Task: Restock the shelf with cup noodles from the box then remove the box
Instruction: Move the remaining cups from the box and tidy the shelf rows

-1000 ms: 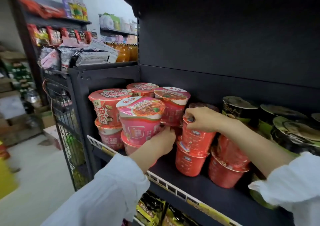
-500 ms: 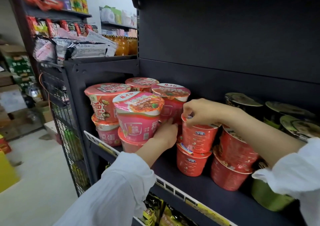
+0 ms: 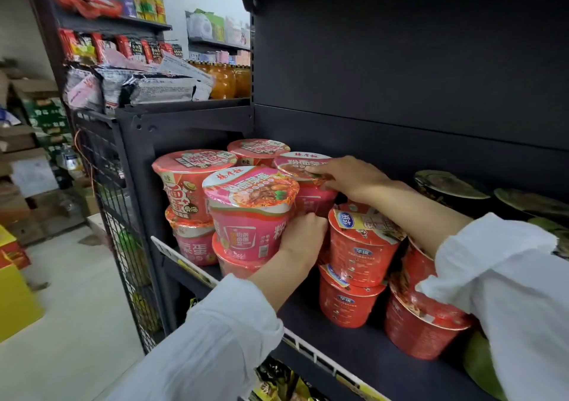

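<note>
Pressing against the right side of a pink cup point(image 3: 250, 216), the left hand point(image 3: 303, 236) cups its wall with the fingers curled round it; that cup sits on top of another pink one at the front of the dark shelf point(image 3: 354, 348). The right hand point(image 3: 348, 177) lies just above and behind the left, palm down, fingers spread flat over the lid of a rear pink cup point(image 3: 303, 182), thumb at its rim. Left of both hands stands an orange-red cup point(image 3: 187, 185) stacked on a lower one. Below the right forearm, just beside the left hand, a stack of two red cups point(image 3: 358, 265) stands on the shelf, with more red cups point(image 3: 421, 317) under the right sleeve. Beyond the right arm sit dark-lidded bowls point(image 3: 449, 185). No box is in view.
</note>
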`<action>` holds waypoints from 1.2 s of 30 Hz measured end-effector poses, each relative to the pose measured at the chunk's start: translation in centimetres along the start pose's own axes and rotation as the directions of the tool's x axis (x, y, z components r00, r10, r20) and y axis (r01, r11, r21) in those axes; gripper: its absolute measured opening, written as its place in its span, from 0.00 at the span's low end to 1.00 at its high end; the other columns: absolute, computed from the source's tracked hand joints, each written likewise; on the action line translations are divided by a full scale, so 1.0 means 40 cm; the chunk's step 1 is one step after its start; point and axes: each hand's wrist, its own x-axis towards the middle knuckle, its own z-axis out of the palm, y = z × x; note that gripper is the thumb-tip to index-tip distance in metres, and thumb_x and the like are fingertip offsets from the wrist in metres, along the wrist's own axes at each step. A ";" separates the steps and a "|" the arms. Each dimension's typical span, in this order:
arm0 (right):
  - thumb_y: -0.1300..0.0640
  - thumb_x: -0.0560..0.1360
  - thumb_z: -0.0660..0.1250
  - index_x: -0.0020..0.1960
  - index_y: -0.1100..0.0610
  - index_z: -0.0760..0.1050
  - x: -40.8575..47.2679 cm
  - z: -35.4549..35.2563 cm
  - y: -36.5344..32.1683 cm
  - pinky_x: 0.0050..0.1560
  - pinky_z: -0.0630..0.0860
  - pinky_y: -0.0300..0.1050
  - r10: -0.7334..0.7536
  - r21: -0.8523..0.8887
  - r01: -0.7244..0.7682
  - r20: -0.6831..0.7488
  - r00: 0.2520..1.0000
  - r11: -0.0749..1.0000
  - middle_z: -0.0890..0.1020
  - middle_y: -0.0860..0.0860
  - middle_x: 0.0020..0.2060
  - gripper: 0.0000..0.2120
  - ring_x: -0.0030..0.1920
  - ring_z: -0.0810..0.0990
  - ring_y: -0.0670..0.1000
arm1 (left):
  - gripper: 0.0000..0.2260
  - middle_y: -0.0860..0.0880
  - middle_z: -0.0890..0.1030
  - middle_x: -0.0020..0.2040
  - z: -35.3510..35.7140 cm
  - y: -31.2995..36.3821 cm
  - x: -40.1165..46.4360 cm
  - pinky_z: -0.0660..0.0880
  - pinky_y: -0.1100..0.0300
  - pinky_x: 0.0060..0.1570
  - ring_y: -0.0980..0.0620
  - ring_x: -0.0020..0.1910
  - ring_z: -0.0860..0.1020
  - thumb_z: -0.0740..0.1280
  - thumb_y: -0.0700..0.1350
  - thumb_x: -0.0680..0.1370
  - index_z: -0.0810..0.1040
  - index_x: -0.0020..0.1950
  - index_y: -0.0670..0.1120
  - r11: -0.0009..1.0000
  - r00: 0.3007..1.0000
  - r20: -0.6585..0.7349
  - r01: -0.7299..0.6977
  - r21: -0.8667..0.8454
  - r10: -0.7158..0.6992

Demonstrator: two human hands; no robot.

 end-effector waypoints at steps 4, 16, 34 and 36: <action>0.52 0.80 0.56 0.73 0.41 0.62 0.009 -0.009 0.000 0.63 0.68 0.52 -0.053 -0.212 0.051 -0.003 0.999 0.976 0.72 0.54 0.68 0.21 0.65 0.72 0.58 | 0.12 0.41 0.81 0.52 -0.014 0.011 0.031 0.74 0.53 0.49 0.41 0.52 0.80 0.57 0.35 0.79 0.79 0.55 0.40 0.998 0.999 -0.029 -0.030 -0.052 0.028; 0.44 0.81 0.51 0.72 0.44 0.65 0.020 0.014 0.032 0.65 0.70 0.54 -0.082 -0.138 0.077 -0.031 0.996 0.987 0.73 0.55 0.66 0.20 0.64 0.73 0.59 | 0.23 0.38 0.49 0.75 0.059 -0.032 -0.034 0.53 0.45 0.73 0.37 0.75 0.49 0.57 0.39 0.80 0.60 0.75 0.46 0.996 0.975 0.209 0.086 -0.016 -0.080; 0.49 0.81 0.54 0.73 0.42 0.61 0.028 0.023 0.077 0.66 0.67 0.52 -0.058 -0.157 0.055 -0.011 0.998 0.986 0.70 0.58 0.63 0.21 0.64 0.70 0.60 | 0.23 0.38 0.47 0.77 0.003 -0.034 0.012 0.46 0.56 0.75 0.42 0.77 0.47 0.54 0.34 0.80 0.54 0.74 0.33 0.966 0.964 0.246 0.152 -0.210 -0.099; 0.49 0.80 0.55 0.74 0.43 0.60 0.030 0.027 0.079 0.67 0.67 0.52 -0.051 -0.144 0.047 -0.026 0.998 0.988 0.70 0.57 0.63 0.22 0.64 0.70 0.59 | 0.19 0.37 0.53 0.76 0.003 -0.029 0.009 0.48 0.56 0.75 0.42 0.76 0.50 0.55 0.35 0.80 0.62 0.71 0.33 0.955 0.960 0.255 0.181 -0.234 -0.119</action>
